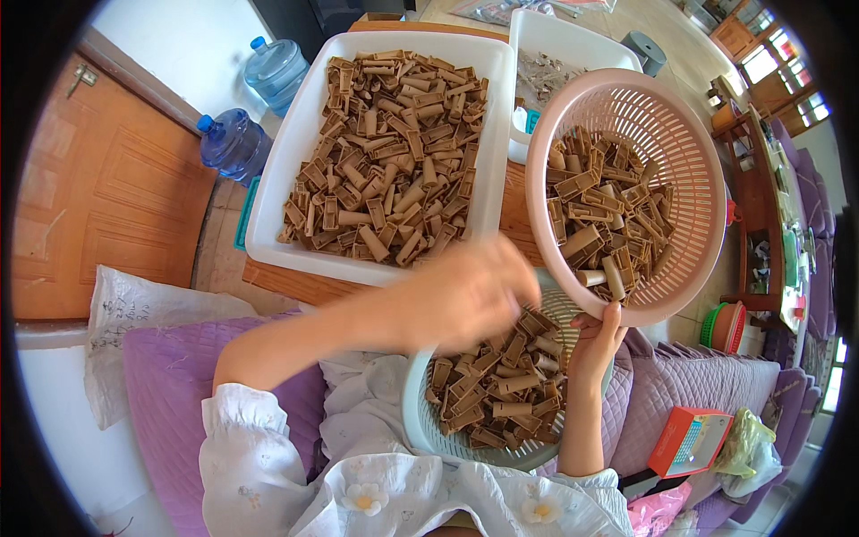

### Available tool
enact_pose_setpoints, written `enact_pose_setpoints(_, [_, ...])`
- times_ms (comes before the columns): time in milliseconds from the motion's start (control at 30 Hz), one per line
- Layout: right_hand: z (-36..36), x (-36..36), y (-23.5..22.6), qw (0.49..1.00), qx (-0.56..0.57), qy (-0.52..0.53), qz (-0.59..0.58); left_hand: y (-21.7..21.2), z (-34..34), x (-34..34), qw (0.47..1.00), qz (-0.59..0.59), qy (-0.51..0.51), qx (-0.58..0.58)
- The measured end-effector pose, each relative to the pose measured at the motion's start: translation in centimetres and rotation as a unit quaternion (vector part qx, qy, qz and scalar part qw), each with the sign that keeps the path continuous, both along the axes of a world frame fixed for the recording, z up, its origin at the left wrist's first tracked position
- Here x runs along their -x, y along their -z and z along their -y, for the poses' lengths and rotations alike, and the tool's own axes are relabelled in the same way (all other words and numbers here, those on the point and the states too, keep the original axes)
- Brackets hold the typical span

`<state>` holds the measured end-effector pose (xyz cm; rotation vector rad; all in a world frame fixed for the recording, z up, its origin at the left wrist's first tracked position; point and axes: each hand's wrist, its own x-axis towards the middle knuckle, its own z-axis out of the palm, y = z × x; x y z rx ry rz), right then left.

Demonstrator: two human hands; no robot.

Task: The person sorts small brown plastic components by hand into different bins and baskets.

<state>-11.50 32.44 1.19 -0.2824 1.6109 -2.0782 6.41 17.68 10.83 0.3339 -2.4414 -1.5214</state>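
Observation:
My left hand (pixel 474 291) is smeared by motion above the pale green basket (pixel 413 403) on my lap, close to the near edge of a white plastic tray (pixel 380 273). Whether it holds anything is hidden by the blur. My right hand (pixel 598 347) grips the near rim of a pink slotted plastic basket (pixel 693 183), which is tilted toward me. Small tan trough-shaped plastic parts (pixel 595 210) are heaped in the pink basket. More of the same parts (pixel 501 385) fill the green basket, and a large pile of them (pixel 385 170) covers the tray's floor.
The tray rests on a wooden table (pixel 304 282). Behind the pink basket stands a second white tub (pixel 559 36) with small scraps. Blue water jugs (pixel 237 143) stand at the left by a wooden door (pixel 107 197). A red box (pixel 689 441) lies on the purple seat (pixel 707 380) at right.

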Motion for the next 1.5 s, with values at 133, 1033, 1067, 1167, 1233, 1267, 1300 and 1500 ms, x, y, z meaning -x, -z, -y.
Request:
enact_pose_setpoints(133, [0.1,0.1,-0.2,1.0,0.001,-0.013,0.002,-1.0,-3.6,-0.2,0.987,-0.039,0.071,0.136])
enact_pose_setpoints(1033, [-0.2,0.3,0.3,1.0,0.018,-0.019,0.006,11.7,17.9,3.9,0.902,0.267,-0.159,0.299])
enact_pose_setpoints(1067, [-0.1,0.2,0.2,1.0,0.018,-0.021,0.006,11.7,18.1,3.7,0.903,0.267,-0.157,0.298])
enact_pose_setpoints(1167, [-0.1,0.3,0.0,1.0,0.017,-0.024,0.007,11.0,18.4,3.5,0.917,0.196,-0.22,0.268])
enact_pose_setpoints(1233, [-0.2,0.3,0.0,0.999,0.016,-0.026,0.007,10.4,18.5,3.4,0.871,0.233,-0.29,0.322])
enact_pose_setpoints(1267, [-0.2,0.3,0.0,1.0,0.015,-0.026,0.008,11.1,18.9,3.3,0.862,0.21,-0.272,0.374])
enact_pose_setpoints(1300, [-0.3,0.3,0.0,1.0,0.014,-0.025,0.008,11.4,19.1,3.4,0.862,0.209,-0.272,0.374])
enact_pose_setpoints(1500, [-0.1,0.2,0.1,1.0,0.012,-0.022,0.009,13.1,19.9,4.0,0.864,0.166,-0.249,0.405])
